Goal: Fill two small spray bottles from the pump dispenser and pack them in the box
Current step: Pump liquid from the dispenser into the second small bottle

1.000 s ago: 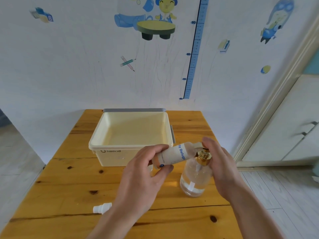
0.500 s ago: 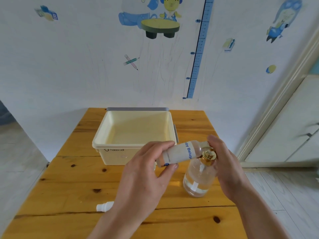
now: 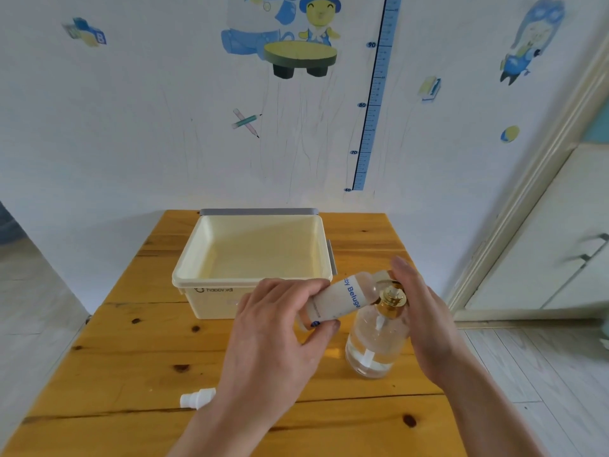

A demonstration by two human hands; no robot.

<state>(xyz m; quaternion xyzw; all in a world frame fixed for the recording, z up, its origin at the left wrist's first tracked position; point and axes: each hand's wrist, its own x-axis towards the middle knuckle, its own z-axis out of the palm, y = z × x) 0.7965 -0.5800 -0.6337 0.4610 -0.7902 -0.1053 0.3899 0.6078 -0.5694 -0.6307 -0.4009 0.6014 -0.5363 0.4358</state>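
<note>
wooden table (image 3: 131,357) | height-chart sticker (image 3: 373,103) on wall | pencil sticker (image 3: 246,122) | white cabinet (image 3: 543,258) at right

Home interior, likely a child's room. White wall (image 3: 131,127) carries cartoon character stickers (image 3: 290,34), a blue height-chart strip (image 3: 372,103) numbered 60 to 90, and faint pencil scribbles (image 3: 296,136). Knotty yellow pine table (image 3: 131,357); white cabinet door with grey handle (image 3: 560,242); pale plank floor (image 3: 527,374).

One wide-angle camera, worn on the head, looks forward and down from close above the near edge of the table (image 3: 138,367). It faces the far edge, where the box (image 3: 211,303) stands, and the wall (image 3: 125,143) behind.
</note>
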